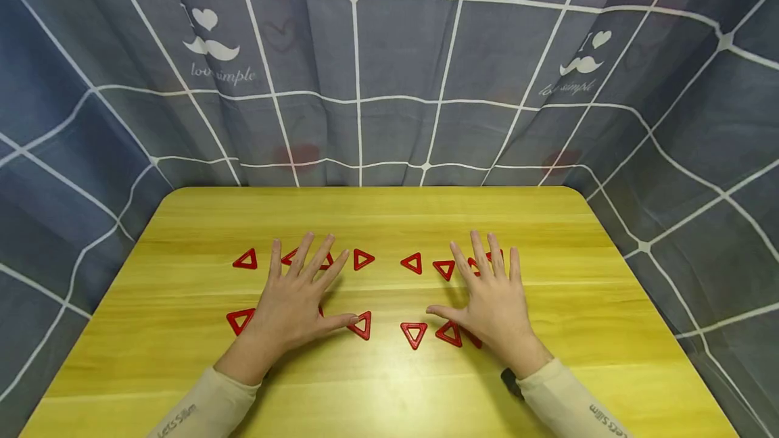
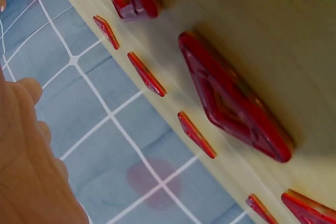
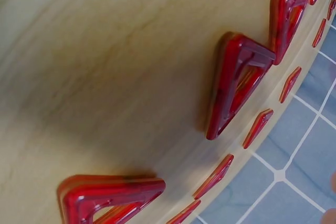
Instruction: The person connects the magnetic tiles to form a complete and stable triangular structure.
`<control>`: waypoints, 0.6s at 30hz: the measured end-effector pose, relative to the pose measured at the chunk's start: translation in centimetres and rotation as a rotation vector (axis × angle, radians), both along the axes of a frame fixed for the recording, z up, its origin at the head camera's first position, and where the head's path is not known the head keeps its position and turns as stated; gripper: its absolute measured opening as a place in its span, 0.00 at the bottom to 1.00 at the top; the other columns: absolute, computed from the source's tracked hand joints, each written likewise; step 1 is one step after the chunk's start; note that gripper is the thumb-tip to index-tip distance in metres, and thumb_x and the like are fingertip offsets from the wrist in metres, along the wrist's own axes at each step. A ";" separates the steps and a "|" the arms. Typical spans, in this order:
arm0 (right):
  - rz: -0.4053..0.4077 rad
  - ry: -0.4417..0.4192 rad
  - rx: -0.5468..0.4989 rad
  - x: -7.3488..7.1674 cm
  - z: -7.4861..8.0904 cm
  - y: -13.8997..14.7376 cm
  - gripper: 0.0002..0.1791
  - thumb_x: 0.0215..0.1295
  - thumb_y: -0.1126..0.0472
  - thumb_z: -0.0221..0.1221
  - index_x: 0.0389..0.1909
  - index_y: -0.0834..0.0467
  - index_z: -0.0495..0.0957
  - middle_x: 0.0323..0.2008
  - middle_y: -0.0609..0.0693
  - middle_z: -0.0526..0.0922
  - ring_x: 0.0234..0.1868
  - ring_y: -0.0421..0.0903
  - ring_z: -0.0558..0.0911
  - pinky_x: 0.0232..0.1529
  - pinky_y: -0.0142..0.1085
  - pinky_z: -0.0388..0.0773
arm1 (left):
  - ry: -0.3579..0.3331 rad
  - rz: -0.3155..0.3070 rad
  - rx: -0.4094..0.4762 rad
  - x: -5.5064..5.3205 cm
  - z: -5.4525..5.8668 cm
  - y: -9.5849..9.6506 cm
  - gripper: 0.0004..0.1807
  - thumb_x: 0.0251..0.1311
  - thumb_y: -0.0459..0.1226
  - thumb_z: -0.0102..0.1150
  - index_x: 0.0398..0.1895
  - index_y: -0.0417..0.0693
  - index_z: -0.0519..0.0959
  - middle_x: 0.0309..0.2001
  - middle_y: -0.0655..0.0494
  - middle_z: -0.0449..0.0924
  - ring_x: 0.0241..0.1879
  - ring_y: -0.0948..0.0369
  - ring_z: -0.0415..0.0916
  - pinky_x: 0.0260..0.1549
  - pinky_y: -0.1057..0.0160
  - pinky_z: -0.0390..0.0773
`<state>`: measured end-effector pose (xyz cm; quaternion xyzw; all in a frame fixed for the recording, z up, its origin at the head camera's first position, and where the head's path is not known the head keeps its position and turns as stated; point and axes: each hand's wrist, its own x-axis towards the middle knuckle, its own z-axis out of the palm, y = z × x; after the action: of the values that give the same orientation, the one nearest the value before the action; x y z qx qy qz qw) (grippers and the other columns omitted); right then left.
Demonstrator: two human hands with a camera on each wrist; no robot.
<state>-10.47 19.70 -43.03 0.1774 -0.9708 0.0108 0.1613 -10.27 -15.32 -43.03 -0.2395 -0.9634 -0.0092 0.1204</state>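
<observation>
Both hands are spread with straight fingers over red triangular frames, set in two rows. My left hand (image 1: 291,309) hides parts of several in the left group; its thumb tip overlaps one front-row triangle (image 1: 367,330) in the head view. In the left wrist view the left hand (image 2: 31,156) appears raised off the tabletop, beside a large triangle (image 2: 236,93). My right hand (image 1: 496,309) covers parts of the right group, its thumb pointing inward above a front-row triangle (image 1: 449,341). The right wrist view shows two triangles with corners meeting, the nearer triangle (image 3: 223,82) plain. Neither hand holds anything.
The triangles lie flat on a yellow wood-grain table (image 1: 389,391) with rounded far corners. A grey-blue curtain (image 1: 389,53) with white grid lines hangs behind it and along both sides. A dark band (image 1: 511,382) shows at the right wrist.
</observation>
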 end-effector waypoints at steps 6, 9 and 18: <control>-0.013 -0.026 0.020 0.2 0.0 -0.2 0.65 0.43 0.14 0.56 0.79 0.49 0.58 0.79 0.59 0.45 0.78 0.60 0.42 0.71 0.62 0.35 | -0.001 -0.013 0.006 0.3 -0.2 0.3 0.57 0.51 0.81 0.42 0.80 0.62 0.56 0.81 0.51 0.43 0.78 0.48 0.26 0.66 0.32 0.27; -0.009 -0.056 0.005 0.3 0.2 -0.5 0.65 0.44 0.13 0.54 0.79 0.48 0.56 0.79 0.59 0.44 0.78 0.60 0.42 0.71 0.62 0.35 | -0.014 -0.021 0.018 0.6 -0.1 0.4 0.57 0.51 0.81 0.43 0.81 0.63 0.53 0.81 0.52 0.40 0.78 0.47 0.27 0.67 0.32 0.29; 0.093 -0.152 -0.146 0.4 0.7 -2.6 0.63 0.46 0.17 0.60 0.78 0.50 0.59 0.75 0.61 0.59 0.75 0.60 0.59 0.71 0.59 0.49 | -0.264 -0.141 0.237 0.5 0.4 1.1 0.60 0.47 0.74 0.63 0.81 0.64 0.51 0.80 0.52 0.44 0.78 0.48 0.39 0.70 0.37 0.36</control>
<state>-10.02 17.05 -42.36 0.2084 -0.9676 0.1024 0.0989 -9.79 -14.17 -42.62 -0.2873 -0.9438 -0.1621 0.0195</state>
